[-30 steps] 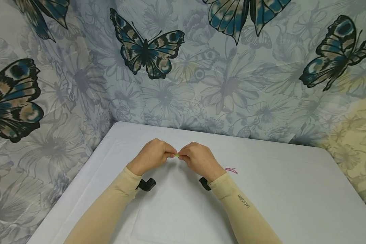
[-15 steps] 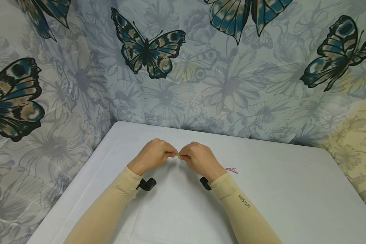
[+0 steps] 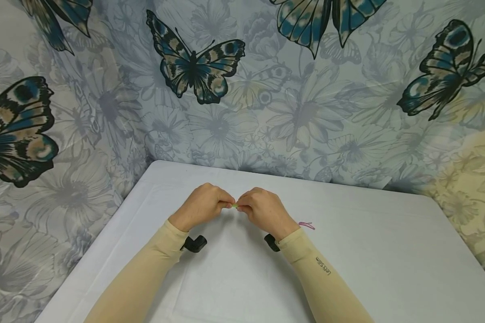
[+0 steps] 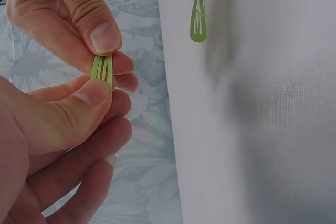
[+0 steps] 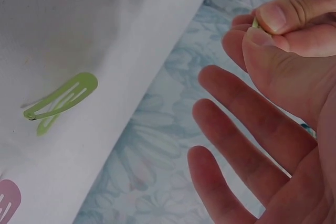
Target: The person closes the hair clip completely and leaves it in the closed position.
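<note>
Over the table, my left hand (image 3: 204, 202) and right hand (image 3: 264, 208) meet fingertip to fingertip on a small green snap hair clip (image 4: 103, 69). The left thumb and index finger pinch its lower end in the left wrist view. Its upper end sits between the right thumb and fingers. Only a thin sliver of the held hair clip (image 5: 255, 23) shows in the right wrist view, where the other right-hand fingers are spread. A green snap clip (image 5: 62, 98) lies on the table, its inner tongue sprung away from the frame. Close by is a pink snap clip (image 5: 7, 202).
The table (image 3: 368, 251) has a white cover. Its far edge meets a fabric backdrop (image 3: 307, 112) printed with butterflies and flowers. In the head view, a pink clip (image 3: 307, 225) lies beside the right wrist. A black camera (image 3: 196, 244) is strapped under the left wrist.
</note>
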Tool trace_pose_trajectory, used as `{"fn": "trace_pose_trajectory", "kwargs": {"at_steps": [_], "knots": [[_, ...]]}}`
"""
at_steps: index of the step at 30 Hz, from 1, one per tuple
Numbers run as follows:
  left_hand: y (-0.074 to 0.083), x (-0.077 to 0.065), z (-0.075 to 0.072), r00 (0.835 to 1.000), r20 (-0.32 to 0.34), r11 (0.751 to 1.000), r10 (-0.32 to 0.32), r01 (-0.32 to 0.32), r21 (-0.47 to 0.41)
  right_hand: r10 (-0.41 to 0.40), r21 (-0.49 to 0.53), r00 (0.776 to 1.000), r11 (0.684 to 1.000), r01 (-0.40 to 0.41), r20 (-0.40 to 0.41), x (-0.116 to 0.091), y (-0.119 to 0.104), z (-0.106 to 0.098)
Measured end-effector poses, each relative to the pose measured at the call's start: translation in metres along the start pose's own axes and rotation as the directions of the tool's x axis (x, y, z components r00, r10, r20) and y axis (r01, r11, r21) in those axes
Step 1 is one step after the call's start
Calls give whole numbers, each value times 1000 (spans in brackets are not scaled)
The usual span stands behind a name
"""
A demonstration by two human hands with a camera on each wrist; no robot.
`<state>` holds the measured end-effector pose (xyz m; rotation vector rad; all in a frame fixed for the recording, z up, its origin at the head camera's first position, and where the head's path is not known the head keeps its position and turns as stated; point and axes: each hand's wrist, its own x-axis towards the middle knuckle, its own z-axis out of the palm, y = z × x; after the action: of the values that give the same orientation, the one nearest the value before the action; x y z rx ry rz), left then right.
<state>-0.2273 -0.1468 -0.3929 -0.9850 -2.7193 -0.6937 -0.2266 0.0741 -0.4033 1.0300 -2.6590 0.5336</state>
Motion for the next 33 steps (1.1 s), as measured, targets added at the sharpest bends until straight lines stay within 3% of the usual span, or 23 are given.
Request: {"fn": "trace_pose_trajectory", "kwargs": {"at_steps": [33], "knots": [[-1, 0, -1, 1000, -2, 999, 25, -25, -21, -13, -13, 1000, 1000, 12, -9, 0, 0, 1]]}}
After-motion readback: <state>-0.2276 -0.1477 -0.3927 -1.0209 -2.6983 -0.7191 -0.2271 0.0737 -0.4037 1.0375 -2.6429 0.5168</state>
